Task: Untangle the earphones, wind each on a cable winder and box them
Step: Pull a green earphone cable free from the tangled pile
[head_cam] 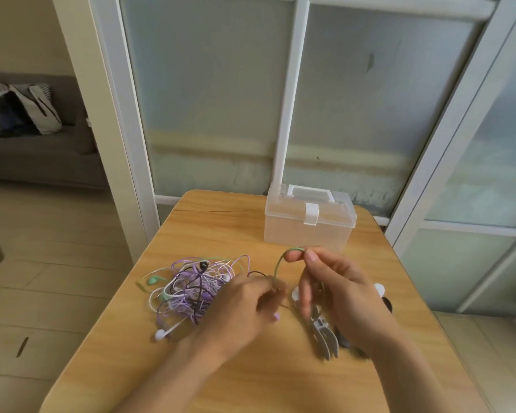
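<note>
A green earphone cable (278,265) is pinched between thumb and forefinger of the right hand (337,289), raised above the wooden table (251,368). The left hand (245,305) is blurred; its fingers are curled, but whether the cable is gripped cannot be told. The tangled earphones (191,289) are located at 9 o'clock from the left hand. Grey cable winders (325,338) are placed beneath the right hand. A closed clear box (309,223) is positioned at 12 o'clock.
</note>
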